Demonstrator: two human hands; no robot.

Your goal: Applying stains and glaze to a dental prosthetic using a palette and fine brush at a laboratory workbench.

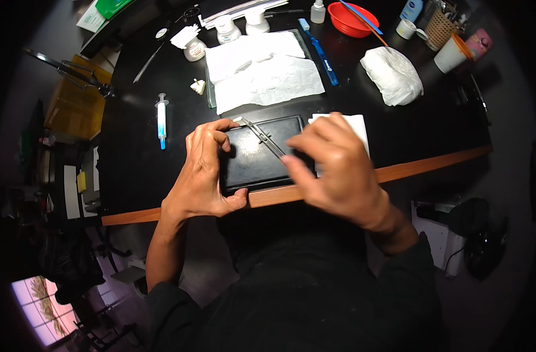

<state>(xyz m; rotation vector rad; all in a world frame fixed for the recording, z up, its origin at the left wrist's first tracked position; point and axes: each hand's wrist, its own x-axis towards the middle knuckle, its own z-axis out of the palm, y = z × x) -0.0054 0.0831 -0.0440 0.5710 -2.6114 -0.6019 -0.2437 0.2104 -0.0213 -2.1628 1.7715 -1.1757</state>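
My left hand (203, 170) spans the left side of a flat black rectangular box (244, 167), thumb at its near edge and index finger at its far edge. Across the box slants a pair of metal cross-lock tweezers (262, 136). At their far tip sits a small whitish piece (240, 121), close to my left index fingertip. My right hand (338, 167) hovers over the box's right side, smeared by motion. Its thumb tip is at the near end of the tweezers; whether it grips them cannot be told.
Beyond the box lies white tissue (268, 73) on a glass slab. A blue-tipped syringe (162, 120) and a small whitish tooth-like piece (198, 87) are left. A blue toothbrush (321, 53), red bowl (353, 20) and crumpled white tissue (391, 76) stand far right. The wooden table edge (432, 164) runs in front.
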